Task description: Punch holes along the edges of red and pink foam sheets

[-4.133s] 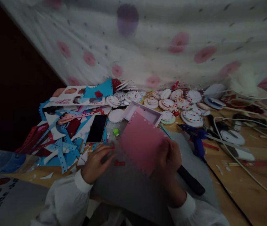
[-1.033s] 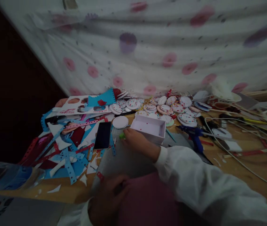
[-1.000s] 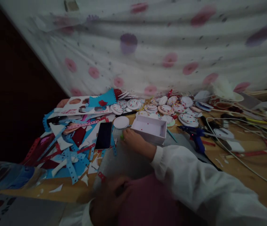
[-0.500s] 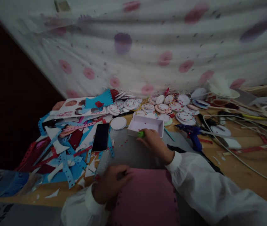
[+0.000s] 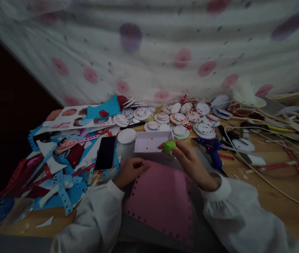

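Observation:
A pink sheet (image 5: pixel 162 196) with small holes along its edges lies turned at an angle over the grey mat. Its upper left corner is pinched between the thumb and fingers of my left hand (image 5: pixel 131 171). My right hand (image 5: pixel 190 163) holds a small bright green object (image 5: pixel 169 147) in its fingertips, just above the sheet's far edge. Right behind it is a shallow white box (image 5: pixel 152 143) with a few tiny red bits inside.
Cut paper scraps (image 5: pixel 59 172) and a black phone (image 5: pixel 105 153) lie left. Decorated white discs (image 5: pixel 179 118) line the back. On the right are a blue glue gun (image 5: pixel 212 149), a white cable (image 5: pixel 260 182) and wooden strips (image 5: pixel 297 123). A clear bottle (image 5: pixel 4 212) lies front left.
My left hand has moved forward with the pink sheet, which has turned and shows more of itself. My right hand has drawn back from the box to the right with the green object.

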A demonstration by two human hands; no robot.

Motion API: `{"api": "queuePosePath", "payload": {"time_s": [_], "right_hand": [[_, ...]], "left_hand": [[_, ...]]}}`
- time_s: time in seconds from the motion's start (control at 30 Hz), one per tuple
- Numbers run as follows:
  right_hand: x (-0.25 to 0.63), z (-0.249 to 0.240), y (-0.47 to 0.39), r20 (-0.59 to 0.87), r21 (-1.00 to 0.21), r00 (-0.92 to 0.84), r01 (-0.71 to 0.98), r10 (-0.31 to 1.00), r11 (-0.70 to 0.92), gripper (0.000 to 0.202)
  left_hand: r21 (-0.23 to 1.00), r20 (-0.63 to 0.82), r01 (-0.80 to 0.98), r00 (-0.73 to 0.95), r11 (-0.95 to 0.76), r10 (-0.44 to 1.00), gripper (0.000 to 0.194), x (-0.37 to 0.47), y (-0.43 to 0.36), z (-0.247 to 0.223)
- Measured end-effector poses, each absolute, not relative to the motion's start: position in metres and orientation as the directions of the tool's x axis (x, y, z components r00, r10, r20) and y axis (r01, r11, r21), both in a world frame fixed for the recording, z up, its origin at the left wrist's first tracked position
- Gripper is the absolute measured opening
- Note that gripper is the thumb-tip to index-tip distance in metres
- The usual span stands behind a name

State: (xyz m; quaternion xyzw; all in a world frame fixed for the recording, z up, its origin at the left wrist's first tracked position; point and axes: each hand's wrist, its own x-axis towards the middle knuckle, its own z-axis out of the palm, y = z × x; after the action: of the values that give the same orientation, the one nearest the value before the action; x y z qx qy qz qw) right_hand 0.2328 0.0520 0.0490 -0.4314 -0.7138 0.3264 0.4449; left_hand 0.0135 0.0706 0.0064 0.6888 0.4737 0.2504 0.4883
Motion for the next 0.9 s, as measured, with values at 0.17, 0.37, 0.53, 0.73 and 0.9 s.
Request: {"api": "queuePosePath", "payload": {"time_s": [0.17,0.37,0.53,0.73,0.9], "right_hand": [[0.223,0.026,0.035,0.189,-0.939,-0.315,0.217,0.93,0.265,0.03],[0.217,0.004,0.038,0.04,-0.969,-0.268,0.226,0.963,0.103,0.029],[0.218,0.006,0.037,0.056,-0.987,-0.209,0.135,0.976,0.086,0.031],[0.213,0.001,0.034,0.063,-0.984,-0.242,0.147,0.968,0.1,0.027],[0.212,-0.005,0.035,0.025,-0.98,-0.226,0.185,0.974,0.068,0.028]], "left_hand": [[0.93,-0.16,0.368,0.421,-0.007,0.893,0.039,0.011,0.07,0.001],[0.924,-0.197,0.382,0.534,-0.026,0.822,0.038,0.004,0.068,0.006],[0.881,-0.092,0.413,0.626,-0.229,0.774,0.045,0.003,0.066,0.007],[0.824,0.078,0.37,0.675,-0.428,0.734,0.039,0.007,0.063,0.007],[0.788,0.099,0.398,0.672,-0.471,0.734,0.038,0.006,0.064,0.004]]}}
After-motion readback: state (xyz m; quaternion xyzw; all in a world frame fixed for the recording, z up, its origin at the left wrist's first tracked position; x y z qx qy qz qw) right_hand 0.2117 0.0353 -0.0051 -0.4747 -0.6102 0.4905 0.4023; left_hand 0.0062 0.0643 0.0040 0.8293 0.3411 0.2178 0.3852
